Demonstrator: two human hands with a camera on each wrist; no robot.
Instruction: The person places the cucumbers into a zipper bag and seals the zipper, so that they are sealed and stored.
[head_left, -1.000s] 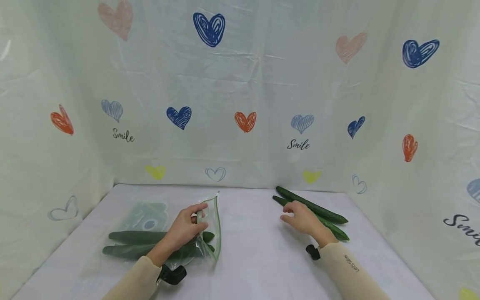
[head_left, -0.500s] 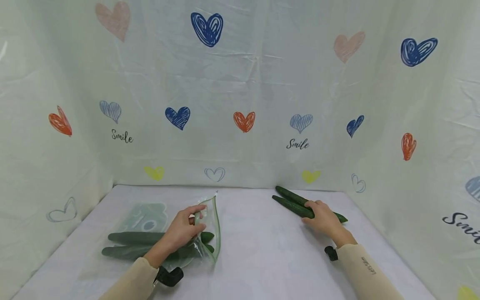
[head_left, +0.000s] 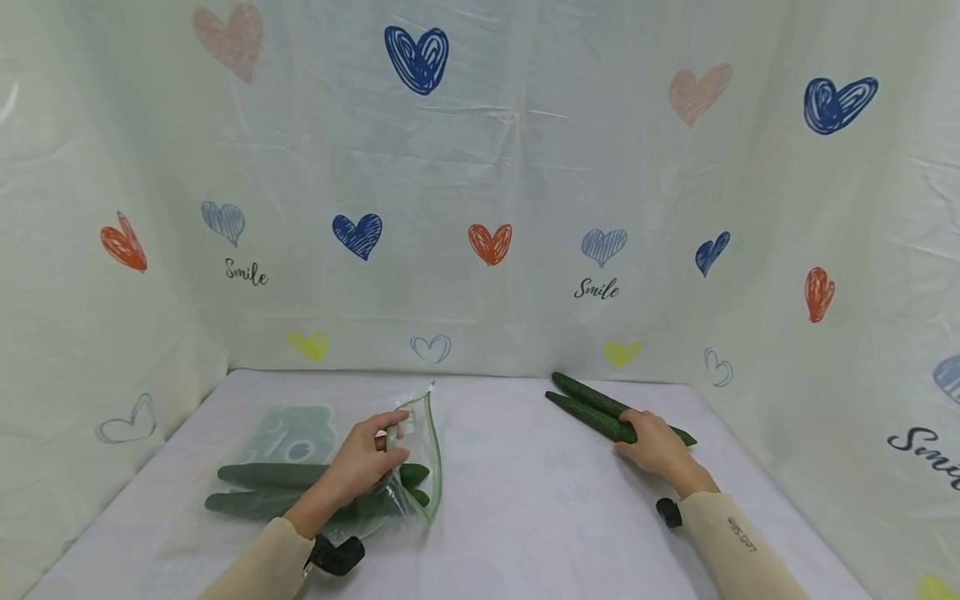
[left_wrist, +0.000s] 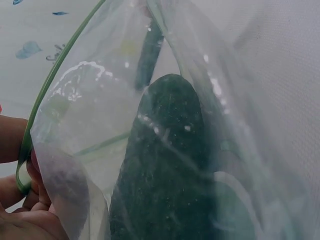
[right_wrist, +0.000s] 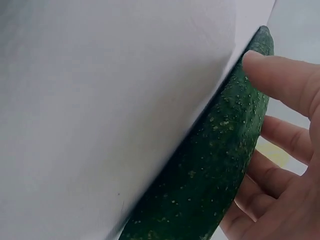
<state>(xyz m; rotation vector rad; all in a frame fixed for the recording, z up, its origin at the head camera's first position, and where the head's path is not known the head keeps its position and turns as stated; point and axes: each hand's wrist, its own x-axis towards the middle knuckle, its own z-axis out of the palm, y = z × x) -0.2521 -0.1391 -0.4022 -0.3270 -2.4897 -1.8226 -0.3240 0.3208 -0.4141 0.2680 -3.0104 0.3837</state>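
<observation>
On the left, a clear zip bag [head_left: 422, 417] with a green-edged mouth lies on the table with two cucumbers [head_left: 270, 476] inside. My left hand [head_left: 358, 462] pinches the upper edge of its mouth between thumb and fingers, holding it apart. Through the plastic, the left wrist view shows one cucumber's rounded end [left_wrist: 160, 160] close up. Across the table, my right hand [head_left: 656, 450] grips the nearer of two loose cucumbers [head_left: 588, 416]; in the right wrist view the thumb and fingers lie on opposite sides of this cucumber [right_wrist: 205, 165]. The farther loose cucumber [head_left: 581, 389] lies right behind it, partly hidden by the hand.
White cloth covers the table [head_left: 502, 500]. A pale printed patch [head_left: 288, 425] shows on the bag's far part. Behind and at both sides hangs a curtain [head_left: 480, 150] with hearts and "Smile" prints.
My right hand has moved right along the loose cucumbers and come down from above them to grip the nearer one. My left hand stays at the bag's mouth, almost unmoved.
</observation>
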